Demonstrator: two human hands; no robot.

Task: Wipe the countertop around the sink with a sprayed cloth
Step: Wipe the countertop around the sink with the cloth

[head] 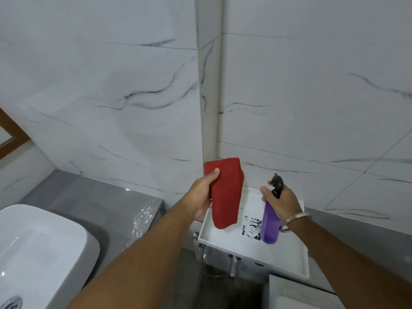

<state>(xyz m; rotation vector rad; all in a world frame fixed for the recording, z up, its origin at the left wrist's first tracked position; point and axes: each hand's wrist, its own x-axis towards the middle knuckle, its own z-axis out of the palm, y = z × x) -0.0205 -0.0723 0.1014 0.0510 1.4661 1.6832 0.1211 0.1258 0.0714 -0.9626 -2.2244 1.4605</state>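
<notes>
Two hands are raised before the marble wall: the left hand [201, 195] pinches a folded red cloth [225, 192] hanging upright, while the right hand [282, 202] grips a purple spray bottle [270, 224] beside it. The white sink [40, 253] and grey table [107, 204] lie lower left.

left hand [201, 198] grips red cloth [225, 192] — right hand [282, 201] holds purple spray bottle [270, 226] beside it.
</notes>
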